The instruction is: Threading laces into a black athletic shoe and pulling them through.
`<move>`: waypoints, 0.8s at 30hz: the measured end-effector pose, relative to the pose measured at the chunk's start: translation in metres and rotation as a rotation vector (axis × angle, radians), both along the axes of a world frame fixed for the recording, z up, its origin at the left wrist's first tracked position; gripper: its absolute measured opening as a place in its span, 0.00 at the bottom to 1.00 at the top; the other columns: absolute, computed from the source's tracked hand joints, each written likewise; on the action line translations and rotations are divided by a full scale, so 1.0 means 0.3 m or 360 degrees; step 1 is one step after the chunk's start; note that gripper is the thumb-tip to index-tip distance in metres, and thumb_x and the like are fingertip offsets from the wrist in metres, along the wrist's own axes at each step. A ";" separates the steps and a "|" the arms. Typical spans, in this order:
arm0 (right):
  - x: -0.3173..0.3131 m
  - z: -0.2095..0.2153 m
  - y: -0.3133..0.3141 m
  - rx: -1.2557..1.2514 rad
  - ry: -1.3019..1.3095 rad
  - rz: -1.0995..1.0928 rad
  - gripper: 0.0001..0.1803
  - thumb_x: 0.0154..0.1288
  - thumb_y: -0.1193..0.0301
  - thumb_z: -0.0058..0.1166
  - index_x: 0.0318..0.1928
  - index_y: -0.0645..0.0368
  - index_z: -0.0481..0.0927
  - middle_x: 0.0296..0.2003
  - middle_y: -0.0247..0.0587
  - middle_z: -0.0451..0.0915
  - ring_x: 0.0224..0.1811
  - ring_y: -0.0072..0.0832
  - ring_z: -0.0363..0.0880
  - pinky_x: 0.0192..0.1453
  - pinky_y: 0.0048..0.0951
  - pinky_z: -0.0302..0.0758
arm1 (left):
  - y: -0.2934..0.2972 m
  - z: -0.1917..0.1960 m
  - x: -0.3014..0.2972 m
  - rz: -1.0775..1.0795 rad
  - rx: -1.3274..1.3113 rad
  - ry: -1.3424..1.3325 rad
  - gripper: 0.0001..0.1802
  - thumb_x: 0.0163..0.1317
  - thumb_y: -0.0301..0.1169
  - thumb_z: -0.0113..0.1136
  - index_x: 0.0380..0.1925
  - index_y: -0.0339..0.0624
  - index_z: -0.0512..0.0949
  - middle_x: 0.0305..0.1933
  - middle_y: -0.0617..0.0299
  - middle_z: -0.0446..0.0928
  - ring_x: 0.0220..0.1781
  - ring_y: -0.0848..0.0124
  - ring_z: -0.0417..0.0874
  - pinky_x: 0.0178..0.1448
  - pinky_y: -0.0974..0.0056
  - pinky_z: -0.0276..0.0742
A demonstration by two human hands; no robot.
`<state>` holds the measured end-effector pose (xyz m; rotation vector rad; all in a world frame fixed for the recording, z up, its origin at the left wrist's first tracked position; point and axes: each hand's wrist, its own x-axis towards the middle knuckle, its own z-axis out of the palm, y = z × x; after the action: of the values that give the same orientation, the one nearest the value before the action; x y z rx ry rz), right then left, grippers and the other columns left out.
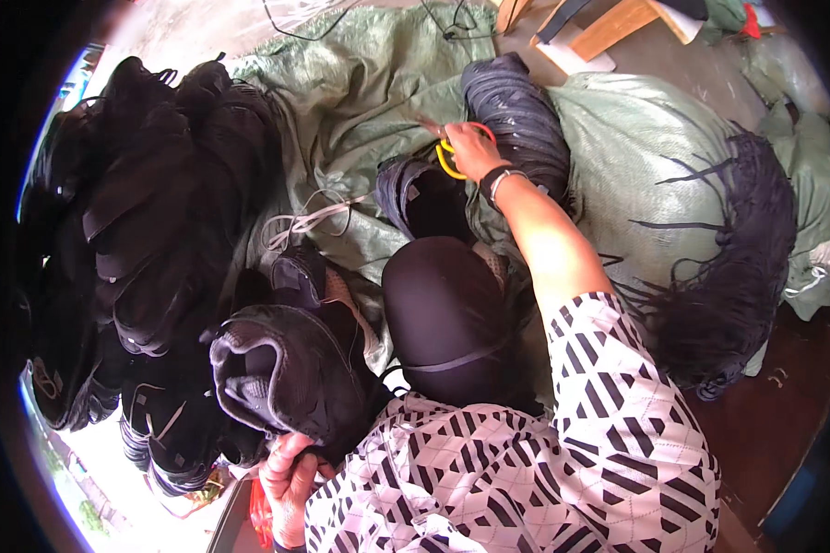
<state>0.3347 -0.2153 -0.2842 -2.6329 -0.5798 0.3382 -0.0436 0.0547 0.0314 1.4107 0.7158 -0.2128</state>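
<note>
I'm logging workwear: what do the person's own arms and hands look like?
The right hand is gloveless, with a black band and a thin pale bracelet at the wrist; the white sleeve, patterned with black geometric shapes, ends well above it. The left hand is gloveless too.

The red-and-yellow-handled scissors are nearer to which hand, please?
Right: the right hand holds the scissors; the left hand is below-left of them, at dark grey fabric.
</note>
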 end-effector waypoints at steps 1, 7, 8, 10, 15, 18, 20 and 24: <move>0.009 -0.026 0.007 0.0019 -0.0060 0.0018 0.20 0.55 0.79 0.54 0.49 0.59 0.67 0.46 0.55 0.71 0.50 0.54 0.73 0.51 0.49 0.72 | 0.000 0.003 0.009 -0.0011 0.0007 0.0028 0.16 0.61 0.13 0.50 0.47 0.38 0.78 0.44 0.61 0.74 0.30 0.76 0.78 0.34 0.73 0.76; -0.036 -0.092 0.009 -0.0343 -0.0009 0.0114 0.22 0.57 0.82 0.47 0.54 0.62 0.68 0.56 0.59 0.65 0.59 0.53 0.68 0.60 0.45 0.69 | 0.000 0.008 0.003 0.0127 0.0165 0.0227 0.14 0.62 0.14 0.50 0.42 0.43 0.78 0.43 0.63 0.77 0.30 0.78 0.77 0.34 0.73 0.77; -0.041 -0.086 0.006 -0.0448 0.0115 0.0149 0.21 0.57 0.81 0.47 0.54 0.64 0.69 0.59 0.60 0.62 0.60 0.54 0.67 0.61 0.46 0.68 | -0.002 0.007 -0.016 0.0158 0.0273 0.0230 0.12 0.62 0.16 0.52 0.42 0.44 0.77 0.44 0.63 0.77 0.30 0.78 0.77 0.34 0.73 0.77; -0.060 -0.087 -0.003 -0.0465 0.0111 0.0168 0.21 0.56 0.80 0.49 0.53 0.64 0.71 0.58 0.60 0.63 0.60 0.53 0.66 0.62 0.46 0.68 | 0.002 -0.018 -0.018 0.0178 0.0176 0.0156 0.13 0.63 0.16 0.52 0.43 0.44 0.77 0.46 0.63 0.76 0.30 0.78 0.77 0.33 0.73 0.76; -0.036 -0.073 -0.050 0.0132 0.0394 -0.0093 0.12 0.59 0.75 0.50 0.43 0.64 0.79 0.55 0.61 0.70 0.53 0.53 0.75 0.59 0.45 0.71 | -0.018 -0.010 -0.012 0.0171 0.0081 0.0115 0.13 0.63 0.15 0.50 0.43 0.42 0.78 0.46 0.61 0.75 0.32 0.75 0.77 0.31 0.72 0.77; -0.054 -0.045 -0.021 -0.0168 0.0336 -0.0087 0.11 0.58 0.76 0.51 0.40 0.66 0.81 0.54 0.63 0.70 0.48 0.54 0.78 0.54 0.47 0.73 | 0.010 -0.040 -0.040 0.0092 0.0066 0.0011 0.14 0.63 0.14 0.47 0.42 0.39 0.79 0.44 0.59 0.75 0.30 0.72 0.78 0.27 0.71 0.79; -0.119 0.017 0.024 -0.0650 0.0169 0.0087 0.11 0.58 0.76 0.51 0.40 0.66 0.80 0.54 0.67 0.69 0.48 0.52 0.78 0.52 0.49 0.74 | 0.002 -0.036 -0.042 0.0130 0.0019 -0.0027 0.14 0.63 0.14 0.47 0.43 0.39 0.79 0.44 0.59 0.76 0.26 0.72 0.79 0.27 0.71 0.78; -0.181 0.045 -0.034 -0.0330 -0.0082 0.0144 0.09 0.61 0.73 0.48 0.38 0.65 0.78 0.45 0.51 0.77 0.42 0.38 0.82 0.41 0.37 0.79 | -0.015 -0.069 -0.007 0.0015 0.0004 -0.0103 0.14 0.63 0.15 0.48 0.44 0.39 0.79 0.43 0.59 0.77 0.23 0.72 0.80 0.27 0.71 0.77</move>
<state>0.2805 -0.2256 -0.2708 -2.8265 -0.7178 0.3773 -0.0457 0.0501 0.0106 1.4100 0.6693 -0.1579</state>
